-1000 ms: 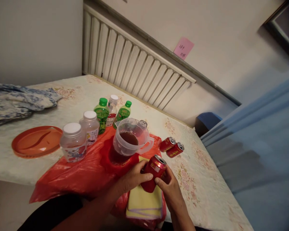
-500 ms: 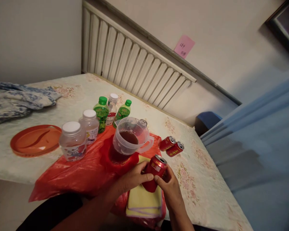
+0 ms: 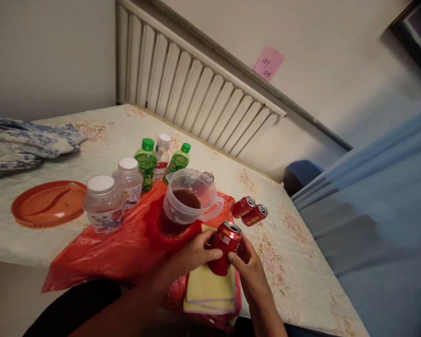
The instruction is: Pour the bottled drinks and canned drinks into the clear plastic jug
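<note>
Between my two hands is a red drink can [image 3: 225, 248] with its top opened, tilted slightly. My left hand [image 3: 199, 250] grips its left side, the thumb across the front. On the right side my right hand [image 3: 247, 262] closes round it, thumb also in front. Below the can lies a folded yellow cloth [image 3: 210, 290] on a red plastic bag [image 3: 101, 262]. Just beyond my left hand stands a clear plastic measuring jug [image 3: 178, 210], partly filled with brown liquid, its handle toward the right. It rests in or on something red whose shape I cannot make out.
Two more red cans [image 3: 243, 207] stand to the right of the jug. Left of it are two lidded clear jars [image 3: 104, 206], green-capped bottles [image 3: 146, 164] and a white-capped bottle [image 3: 161, 159]. An orange plate [image 3: 49, 203] and patterned fabric [image 3: 24, 145] lie farther left. A radiator [image 3: 196, 84] backs the table.
My hands keep hold of the can, which has turned slightly and stands a little higher in view. The right thumb has shifted off the left one. The view has moved slightly.
</note>
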A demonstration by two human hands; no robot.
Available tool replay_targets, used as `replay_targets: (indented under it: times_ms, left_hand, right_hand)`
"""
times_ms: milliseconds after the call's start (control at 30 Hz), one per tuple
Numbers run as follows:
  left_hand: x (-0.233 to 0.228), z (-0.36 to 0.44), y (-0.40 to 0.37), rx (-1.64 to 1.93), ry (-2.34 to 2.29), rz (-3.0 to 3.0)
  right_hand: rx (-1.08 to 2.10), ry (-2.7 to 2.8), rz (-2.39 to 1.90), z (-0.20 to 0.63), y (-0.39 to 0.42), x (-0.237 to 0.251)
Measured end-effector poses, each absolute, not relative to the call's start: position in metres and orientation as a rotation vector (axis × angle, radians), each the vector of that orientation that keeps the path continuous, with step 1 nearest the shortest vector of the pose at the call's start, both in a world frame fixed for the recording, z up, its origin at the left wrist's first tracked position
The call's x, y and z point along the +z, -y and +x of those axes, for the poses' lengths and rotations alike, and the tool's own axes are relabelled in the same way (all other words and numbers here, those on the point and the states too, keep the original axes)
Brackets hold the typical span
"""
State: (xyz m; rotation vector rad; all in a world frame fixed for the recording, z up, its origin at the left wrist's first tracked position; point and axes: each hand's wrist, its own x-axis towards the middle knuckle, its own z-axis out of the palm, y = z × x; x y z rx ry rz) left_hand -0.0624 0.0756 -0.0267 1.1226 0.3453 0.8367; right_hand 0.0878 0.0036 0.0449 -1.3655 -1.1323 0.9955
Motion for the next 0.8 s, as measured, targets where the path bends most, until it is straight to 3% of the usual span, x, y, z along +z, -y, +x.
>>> replay_targets:
  times_ms: [467,800]
  left_hand:
    - [-0.022,-0.065,-0.076,0.775,-0.314,1.149]
    - [-0.016,-0.068,-0.075,0.759,-0.317,1.152]
  right_hand:
    - [0.811,1.189,-1.52,0.084,-0.003,0.044]
    - [1.027,1.158,-1.416,0.089,0.002,0.051]
